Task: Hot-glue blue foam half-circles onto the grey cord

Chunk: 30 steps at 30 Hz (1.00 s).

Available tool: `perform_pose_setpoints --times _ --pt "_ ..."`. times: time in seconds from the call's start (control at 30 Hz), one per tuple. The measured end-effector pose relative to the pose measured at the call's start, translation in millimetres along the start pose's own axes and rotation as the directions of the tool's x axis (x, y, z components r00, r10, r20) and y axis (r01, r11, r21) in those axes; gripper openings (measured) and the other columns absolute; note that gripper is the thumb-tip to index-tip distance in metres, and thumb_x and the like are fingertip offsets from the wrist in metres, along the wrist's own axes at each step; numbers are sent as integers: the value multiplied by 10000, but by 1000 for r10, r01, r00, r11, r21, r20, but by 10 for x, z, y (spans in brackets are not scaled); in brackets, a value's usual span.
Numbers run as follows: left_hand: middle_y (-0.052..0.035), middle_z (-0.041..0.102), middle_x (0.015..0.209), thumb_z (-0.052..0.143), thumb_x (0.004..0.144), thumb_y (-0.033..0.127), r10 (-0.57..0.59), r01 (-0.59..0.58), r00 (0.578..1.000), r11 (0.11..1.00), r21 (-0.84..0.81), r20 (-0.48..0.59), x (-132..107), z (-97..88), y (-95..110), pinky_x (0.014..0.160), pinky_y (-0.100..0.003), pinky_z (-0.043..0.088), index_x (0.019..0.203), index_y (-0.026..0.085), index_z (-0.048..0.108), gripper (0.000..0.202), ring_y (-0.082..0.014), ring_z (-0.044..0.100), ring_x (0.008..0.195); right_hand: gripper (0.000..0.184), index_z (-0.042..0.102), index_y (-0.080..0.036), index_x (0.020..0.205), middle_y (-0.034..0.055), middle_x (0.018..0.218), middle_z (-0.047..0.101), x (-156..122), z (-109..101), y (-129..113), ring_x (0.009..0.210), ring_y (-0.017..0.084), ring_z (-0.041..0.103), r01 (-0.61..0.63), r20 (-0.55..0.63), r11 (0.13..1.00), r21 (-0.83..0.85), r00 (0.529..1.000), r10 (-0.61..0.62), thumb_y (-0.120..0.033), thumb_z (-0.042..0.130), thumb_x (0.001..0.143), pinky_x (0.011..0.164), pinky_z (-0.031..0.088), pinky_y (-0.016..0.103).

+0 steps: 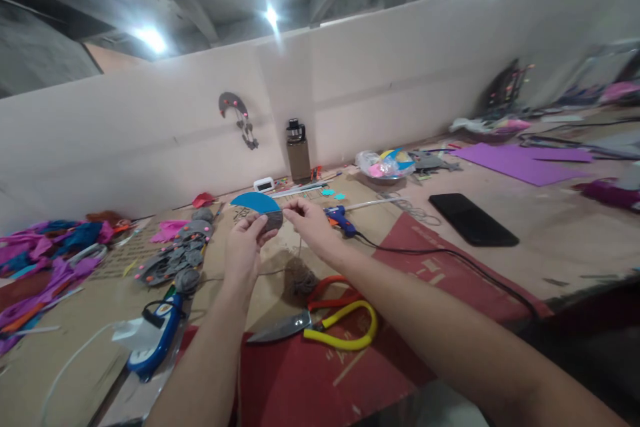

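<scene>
My left hand (pixel 245 240) is closed on a curved blue crescent piece (pixel 256 201), thumb on its front. Grey yarn (pixel 273 221) covers the right end of that piece. At this end my right hand (pixel 307 219) is closed in a pinch on the grey yarn; its fingertips partly hide the strand. A thin strand seems to run down to a small grey yarn bundle (pixel 303 280) on the cardboard. Below my hands lie large scissors (pixel 345 340) with red and yellow handles. A blue glue gun (pixel 341 220) rests beyond my right wrist.
A black phone (pixel 473 219) and purple sheets (pixel 523 163) lie to the right. The glue gun's cord crosses the red card (pixel 420 267). A blue power strip (pixel 157 340), grey yarn pieces (pixel 183 250) and colourful scraps (pixel 50 260) are at left. A bottle (pixel 299 160) stands by the wall.
</scene>
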<state>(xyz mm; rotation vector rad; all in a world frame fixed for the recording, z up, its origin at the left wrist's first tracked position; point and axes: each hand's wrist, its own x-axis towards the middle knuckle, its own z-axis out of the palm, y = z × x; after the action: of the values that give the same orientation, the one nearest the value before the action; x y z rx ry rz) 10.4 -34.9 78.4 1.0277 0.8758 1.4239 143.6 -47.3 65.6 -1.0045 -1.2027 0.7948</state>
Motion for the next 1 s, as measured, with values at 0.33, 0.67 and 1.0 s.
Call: perform_pose_setpoints --times 0.33,0.67,1.0 --pt "-7 628 667 736 592 212 -76 87 988 993 -80 134 -26 -29 10 591 -224 531 693 124 612 183 -89 588 610 226 528 -181 697 -64 611 417 -35 -35 -57 501 48 311 -187 127 944 272 979 158 -375 625 636 457 272 187" --pt "-11 636 668 727 584 206 -95 105 990 990 -98 104 -41 -5 35 631 -256 537 687 123 598 185 -104 602 625 240 524 -176 685 -69 591 382 -13 -71 -30 495 43 285 -207 133 939 276 975 176 -379 641 635 441 257 176" --pt "5 625 646 723 598 236 -96 105 987 992 -65 128 -32 -39 27 643 -250 520 706 135 593 196 -103 605 621 230 574 -166 695 -51 618 458 -6 -111 -44 503 45 339 -162 145 959 233 981 130 -362 670 623 445 267 190"
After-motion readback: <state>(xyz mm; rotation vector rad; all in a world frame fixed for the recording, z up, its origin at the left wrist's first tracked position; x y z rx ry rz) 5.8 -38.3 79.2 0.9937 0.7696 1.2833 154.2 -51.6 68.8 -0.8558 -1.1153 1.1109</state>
